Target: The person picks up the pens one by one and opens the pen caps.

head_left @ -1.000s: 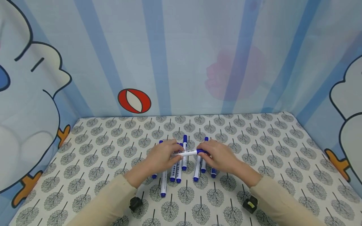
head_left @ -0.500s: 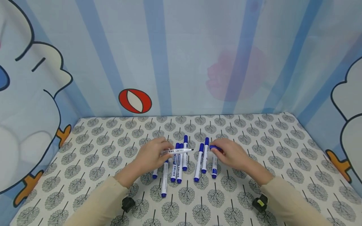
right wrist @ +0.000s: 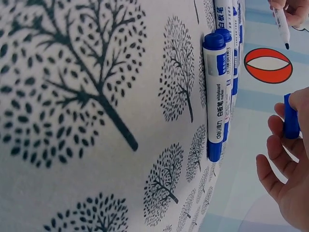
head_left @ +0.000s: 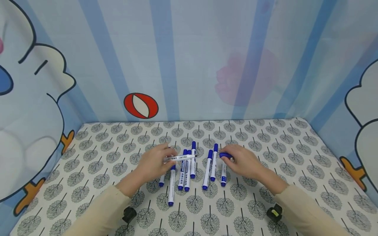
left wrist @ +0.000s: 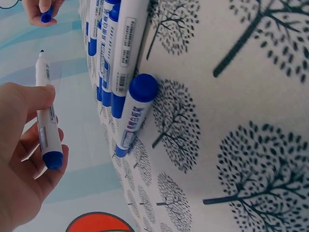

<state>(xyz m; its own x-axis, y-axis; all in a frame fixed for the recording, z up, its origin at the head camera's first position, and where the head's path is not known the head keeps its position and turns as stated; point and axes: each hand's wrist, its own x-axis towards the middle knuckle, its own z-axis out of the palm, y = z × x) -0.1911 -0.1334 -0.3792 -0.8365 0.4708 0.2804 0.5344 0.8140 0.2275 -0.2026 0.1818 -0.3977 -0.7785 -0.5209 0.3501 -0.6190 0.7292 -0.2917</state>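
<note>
My left hand (head_left: 156,161) pinches an uncapped whiteboard marker (left wrist: 47,116) between thumb and fingers. The white barrel points right, its dark tip bare and its blue end plug toward the palm. In my right hand (head_left: 240,160) is the blue marker cap (right wrist: 291,117), pinched between thumb and fingers, apart from the marker. Both hands are raised over capped whiteboard markers on the cloth. The left hand partly hides the leftmost markers (head_left: 171,186). Just below the right hand lies another marker (right wrist: 216,96), its top end covered by the fingers in the head view.
Between the hands, several white markers with blue caps lie roughly side by side, among them a middle pair (head_left: 187,177) and a right-hand group (head_left: 207,170). The tree-print cloth (head_left: 112,178) covers the table. A striped cartoon curtain (head_left: 203,65) stands behind and at both sides.
The cap has come off the marker, baring its tip. My right hand moved right with the cap, and my left hand moved left with the marker, tilting it slightly.
</note>
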